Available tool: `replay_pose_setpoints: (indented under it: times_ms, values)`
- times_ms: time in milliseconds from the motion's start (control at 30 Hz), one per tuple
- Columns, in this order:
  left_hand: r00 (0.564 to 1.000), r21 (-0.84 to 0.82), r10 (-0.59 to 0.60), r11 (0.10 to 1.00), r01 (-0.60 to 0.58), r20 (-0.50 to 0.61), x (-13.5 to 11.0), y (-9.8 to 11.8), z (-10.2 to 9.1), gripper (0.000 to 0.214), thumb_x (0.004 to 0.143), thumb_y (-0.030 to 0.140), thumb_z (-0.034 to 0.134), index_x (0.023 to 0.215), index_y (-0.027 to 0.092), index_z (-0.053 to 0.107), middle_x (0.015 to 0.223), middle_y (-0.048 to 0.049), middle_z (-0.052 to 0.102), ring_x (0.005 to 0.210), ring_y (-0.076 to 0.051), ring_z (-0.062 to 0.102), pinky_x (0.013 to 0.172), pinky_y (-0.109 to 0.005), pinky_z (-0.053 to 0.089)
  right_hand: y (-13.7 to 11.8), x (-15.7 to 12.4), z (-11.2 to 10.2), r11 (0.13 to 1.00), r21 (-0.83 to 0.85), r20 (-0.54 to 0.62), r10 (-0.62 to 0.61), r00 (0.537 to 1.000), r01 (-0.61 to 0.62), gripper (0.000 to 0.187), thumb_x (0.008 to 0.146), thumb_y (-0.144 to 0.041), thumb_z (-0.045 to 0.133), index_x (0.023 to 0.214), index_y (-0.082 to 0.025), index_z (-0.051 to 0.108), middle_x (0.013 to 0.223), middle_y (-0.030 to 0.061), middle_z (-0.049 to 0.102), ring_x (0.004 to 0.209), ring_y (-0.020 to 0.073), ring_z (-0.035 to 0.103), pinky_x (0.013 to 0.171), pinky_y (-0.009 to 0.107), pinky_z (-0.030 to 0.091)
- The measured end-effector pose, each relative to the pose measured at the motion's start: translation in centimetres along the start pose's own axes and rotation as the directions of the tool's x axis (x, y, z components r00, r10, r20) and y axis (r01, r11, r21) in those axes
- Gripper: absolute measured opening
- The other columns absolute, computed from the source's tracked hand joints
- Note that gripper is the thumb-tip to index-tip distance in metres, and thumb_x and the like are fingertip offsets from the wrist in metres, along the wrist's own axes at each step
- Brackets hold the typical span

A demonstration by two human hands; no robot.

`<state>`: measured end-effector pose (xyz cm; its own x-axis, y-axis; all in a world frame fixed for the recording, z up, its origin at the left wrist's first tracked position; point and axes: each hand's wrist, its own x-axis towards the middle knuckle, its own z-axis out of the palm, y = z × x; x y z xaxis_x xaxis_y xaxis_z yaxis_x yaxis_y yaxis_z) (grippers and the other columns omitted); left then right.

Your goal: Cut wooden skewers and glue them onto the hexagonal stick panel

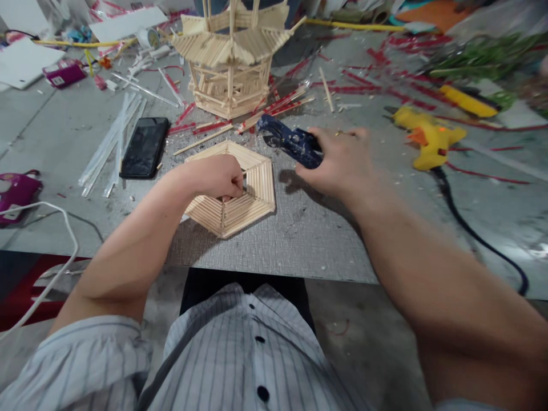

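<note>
A flat hexagonal panel of thin wooden sticks [257, 191] with an opening in its middle lies near the table's front edge. My left hand [220, 177] rests over that opening, its fingers curled closed. Whatever is in its fingertips, if anything, I cannot make out. To the right of the panel, my right hand [338, 157] is wrapped round a dark blue hand cutter [291, 140], raised above the table with its head pointing left. Behind the panel stands a pavilion model built of the same sticks [231, 68].
A black phone [144, 147] lies left of the panel beside clear glue sticks [111, 142]. At right sits a yellow glue gun [428, 134] with a black cord. Red wrapper strips [359, 85] and loose sticks litter the table. A white cable [71, 228] hangs over the left edge.
</note>
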<state>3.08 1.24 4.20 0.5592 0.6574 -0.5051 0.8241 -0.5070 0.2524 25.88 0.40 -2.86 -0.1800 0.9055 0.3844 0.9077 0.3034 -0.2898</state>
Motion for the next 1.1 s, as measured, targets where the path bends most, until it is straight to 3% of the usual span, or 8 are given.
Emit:
replay_pose_setpoints:
  times_ms: [367, 533, 767, 967, 1100]
  values:
    - [0.999, 0.013, 0.005, 1.0, -0.004, -0.036, 0.02, 0.02, 0.19, 0.018, 0.071, 0.022, 0.053, 0.07, 0.014, 0.069, 0.061, -0.0022, 0.063, 0.058, -0.011, 0.053, 0.058, -0.024, 0.033, -0.17, -0.09, -0.34, 0.999, -0.041, 0.043, 0.001, 0.999, 0.0, 0.059, 0.076, -0.039, 0.058, 0.134, -0.034, 0.047, 0.115, 0.0117, 0.066, 0.109, 0.0418, 0.056, 0.085, 0.066, 0.034]
    - [0.999, 0.006, 0.002, 1.0, -0.002, -0.038, -0.14, 0.03, 0.07, 0.017, 0.071, 0.023, 0.054, 0.069, 0.014, 0.069, 0.064, -0.0031, 0.064, 0.06, -0.012, 0.053, 0.058, -0.025, 0.033, 0.07, -0.08, -0.15, 0.999, -0.038, 0.002, -0.019, 1.0, 0.019, 0.058, 0.076, -0.041, 0.06, 0.132, -0.031, 0.05, 0.11, 0.0117, 0.068, 0.106, 0.0408, 0.058, 0.088, 0.064, 0.034]
    - [0.999, 0.05, 0.005, 0.999, -0.003, -0.038, 0.14, -0.17, 0.12, 0.025, 0.076, 0.029, 0.052, 0.076, 0.013, 0.071, 0.067, -0.0046, 0.064, 0.06, -0.014, 0.051, 0.06, -0.028, 0.03, -0.23, 0.01, -0.38, 1.0, -0.003, 0.06, 0.027, 0.998, -0.026, 0.058, 0.075, -0.043, 0.062, 0.13, -0.029, 0.051, 0.112, 0.0132, 0.066, 0.11, 0.0428, 0.055, 0.093, 0.064, 0.03]
    - [0.999, 0.043, 0.008, 0.999, -0.006, -0.046, 0.17, -0.11, 0.1, 0.021, 0.075, 0.028, 0.054, 0.073, 0.014, 0.07, 0.064, -0.0029, 0.063, 0.059, -0.012, 0.05, 0.06, -0.027, 0.031, -0.27, -0.1, -0.39, 1.0, -0.02, 0.016, -0.004, 1.0, 0.004, 0.056, 0.076, -0.045, 0.06, 0.129, -0.034, 0.051, 0.112, 0.0076, 0.068, 0.107, 0.0402, 0.057, 0.093, 0.065, 0.031]
    - [1.0, -0.012, 0.007, 1.0, -0.008, -0.023, 0.03, 0.0, -0.02, 0.02, 0.074, 0.026, 0.054, 0.066, 0.015, 0.068, 0.063, -0.0026, 0.064, 0.06, -0.012, 0.052, 0.062, -0.026, 0.033, -0.29, -0.1, -0.49, 1.0, -0.013, 0.038, 0.006, 0.999, -0.006, 0.056, 0.075, -0.044, 0.061, 0.13, -0.035, 0.051, 0.111, 0.0085, 0.068, 0.108, 0.0404, 0.057, 0.092, 0.065, 0.031]
